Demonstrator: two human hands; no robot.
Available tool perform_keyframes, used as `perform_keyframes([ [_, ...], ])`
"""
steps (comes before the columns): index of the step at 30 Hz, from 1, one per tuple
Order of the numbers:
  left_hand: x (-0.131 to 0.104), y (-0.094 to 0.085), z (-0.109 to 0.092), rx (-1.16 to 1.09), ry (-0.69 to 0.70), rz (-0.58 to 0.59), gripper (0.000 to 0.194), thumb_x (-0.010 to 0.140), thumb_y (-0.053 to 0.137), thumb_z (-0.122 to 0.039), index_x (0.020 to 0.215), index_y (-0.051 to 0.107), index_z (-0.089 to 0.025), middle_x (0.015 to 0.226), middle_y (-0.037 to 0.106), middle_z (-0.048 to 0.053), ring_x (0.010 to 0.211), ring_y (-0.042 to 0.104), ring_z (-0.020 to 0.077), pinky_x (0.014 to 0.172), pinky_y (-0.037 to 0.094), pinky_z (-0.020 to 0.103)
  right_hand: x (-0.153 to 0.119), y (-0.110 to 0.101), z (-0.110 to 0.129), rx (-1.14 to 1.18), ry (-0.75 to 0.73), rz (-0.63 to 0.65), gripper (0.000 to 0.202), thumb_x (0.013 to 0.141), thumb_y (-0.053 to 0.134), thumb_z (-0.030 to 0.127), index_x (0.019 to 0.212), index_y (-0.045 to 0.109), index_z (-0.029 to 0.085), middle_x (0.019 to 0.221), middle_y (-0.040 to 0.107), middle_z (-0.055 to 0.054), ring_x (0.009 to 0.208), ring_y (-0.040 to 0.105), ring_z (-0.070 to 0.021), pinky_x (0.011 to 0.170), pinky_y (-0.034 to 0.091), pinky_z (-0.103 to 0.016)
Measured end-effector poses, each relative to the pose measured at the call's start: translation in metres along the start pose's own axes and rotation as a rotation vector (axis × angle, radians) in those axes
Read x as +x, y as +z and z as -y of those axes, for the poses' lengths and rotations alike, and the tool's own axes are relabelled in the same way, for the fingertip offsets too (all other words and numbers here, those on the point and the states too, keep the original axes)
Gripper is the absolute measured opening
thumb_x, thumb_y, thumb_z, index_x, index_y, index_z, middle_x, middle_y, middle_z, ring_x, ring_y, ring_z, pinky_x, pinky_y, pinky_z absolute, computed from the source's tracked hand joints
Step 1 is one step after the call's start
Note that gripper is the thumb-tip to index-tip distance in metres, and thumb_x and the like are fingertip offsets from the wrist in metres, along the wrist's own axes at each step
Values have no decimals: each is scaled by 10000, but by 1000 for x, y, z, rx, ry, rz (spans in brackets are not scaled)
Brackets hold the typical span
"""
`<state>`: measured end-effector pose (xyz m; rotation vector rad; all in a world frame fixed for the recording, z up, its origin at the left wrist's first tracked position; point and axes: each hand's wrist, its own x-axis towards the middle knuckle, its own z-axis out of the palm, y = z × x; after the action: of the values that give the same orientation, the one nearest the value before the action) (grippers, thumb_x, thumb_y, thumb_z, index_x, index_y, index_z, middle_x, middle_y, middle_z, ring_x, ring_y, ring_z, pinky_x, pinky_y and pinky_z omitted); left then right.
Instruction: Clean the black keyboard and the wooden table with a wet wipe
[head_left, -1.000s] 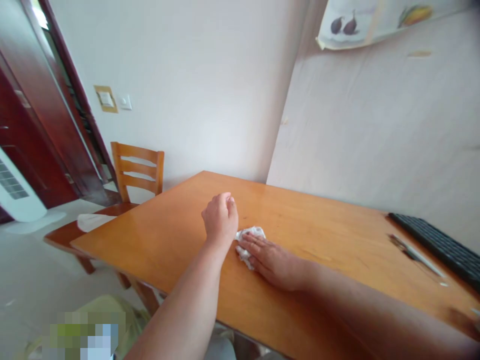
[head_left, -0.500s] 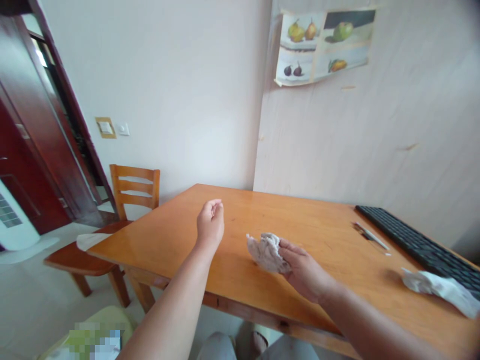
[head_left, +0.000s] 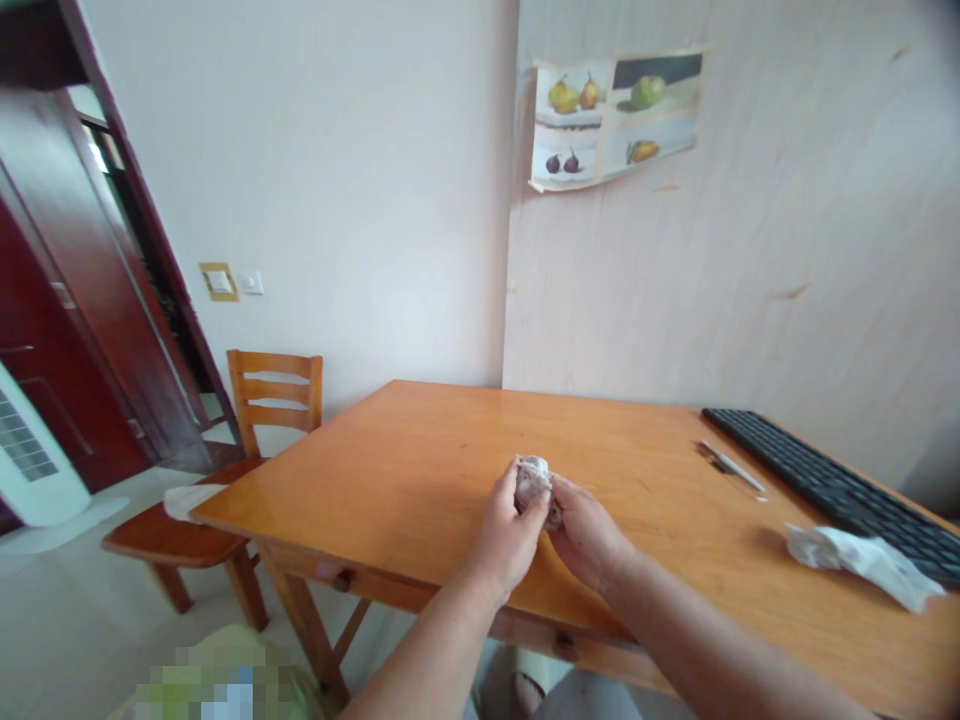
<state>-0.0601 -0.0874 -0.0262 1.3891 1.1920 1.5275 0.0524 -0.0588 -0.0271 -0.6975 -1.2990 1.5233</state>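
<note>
A crumpled greyish-white cloth or paper wad (head_left: 532, 482) is squeezed between both hands above the near middle of the wooden table (head_left: 420, 450). My left hand (head_left: 511, 525) wraps round its left side, with the thumb across the front. On its right side, my right hand (head_left: 586, 528) grips it with bent fingers. The two hands are close together, and part of the wad is hidden behind the fingers.
A black keyboard (head_left: 810, 480) lies along the table's right side. Left of it are a white pen (head_left: 731, 465) and a crumpled white wrapper (head_left: 862, 560). A wooden chair (head_left: 277, 400) stands beyond the table's left edge. Fruit pictures (head_left: 615, 120) hang on the wall.
My left hand has moved right and closed on the wad, which only my right hand held before. The wad is now more compact. The camera view has shifted slightly.
</note>
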Motion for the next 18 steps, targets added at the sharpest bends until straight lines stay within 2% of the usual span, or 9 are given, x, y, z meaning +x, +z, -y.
perform_keyframes([
  [3, 4, 1, 5, 182, 55, -39, 462, 894, 511, -193, 1355, 542, -200, 1355, 618, 115, 1244, 587, 242, 1085, 452, 425, -2, -7, 0, -105, 32, -16, 455, 915, 492, 536, 1043, 693, 149, 1103, 722, -125, 1053, 653, -282, 939, 518, -430],
  [5, 0, -3, 5, 419, 142, -3, 499, 860, 453, -98, 1342, 559, -174, 1385, 589, 127, 1298, 538, 239, 1137, 394, 432, 0, -16, 4, -226, 1, -101, 454, 884, 557, 556, 1060, 713, 168, 1157, 711, -106, 1135, 616, -276, 1020, 461, -431],
  [7, -13, -5, 4, 658, 231, 124, 568, 826, 454, -65, 1380, 533, -161, 1444, 534, 139, 1372, 457, 249, 1185, 324, 432, 6, -28, 12, -319, -81, -241, 450, 844, 617, 557, 1085, 715, 189, 1214, 693, -96, 1215, 568, -274, 1073, 410, -430],
  [9, -30, -2, 1, 813, 284, 293, 614, 832, 486, -105, 1441, 472, -179, 1505, 469, 132, 1421, 389, 272, 1202, 292, 452, 14, -38, 21, -351, -166, -354, 466, 830, 624, 567, 1090, 711, 190, 1245, 679, -106, 1227, 559, -282, 1063, 417, -442],
  [11, -46, 1, -2, 888, 331, 417, 597, 876, 491, -185, 1469, 434, -207, 1558, 403, 107, 1449, 340, 286, 1207, 271, 484, 23, -45, 30, -370, -232, -412, 476, 834, 611, 574, 1095, 702, 186, 1256, 672, -113, 1198, 576, -284, 1028, 445, -443],
  [13, -52, -1, -4, 928, 362, 507, 561, 912, 453, -214, 1472, 432, -221, 1563, 400, 87, 1450, 341, 274, 1206, 275, 479, 29, -49, 35, -416, -284, -424, 476, 851, 590, 572, 1104, 694, 182, 1236, 679, -114, 1165, 595, -277, 994, 469, -427],
  [16, -39, -27, -3, 989, 339, 564, 554, 904, 426, -165, 1454, 464, -215, 1541, 435, 86, 1441, 362, 244, 1199, 298, 424, 31, -54, 34, -586, -335, -391, 474, 900, 529, 563, 1141, 677, 183, 1117, 711, -105, 1060, 636, -262, 907, 503, -399],
  [18, -20, -61, 1, 1063, 270, 511, 553, 889, 414, -130, 1430, 500, -206, 1555, 412, 92, 1433, 378, 228, 1190, 311, 382, 28, -58, 28, -744, -395, -354, 452, 931, 491, 543, 1153, 668, 191, 1080, 709, -101, 1017, 641, -253, 869, 503, -385],
])
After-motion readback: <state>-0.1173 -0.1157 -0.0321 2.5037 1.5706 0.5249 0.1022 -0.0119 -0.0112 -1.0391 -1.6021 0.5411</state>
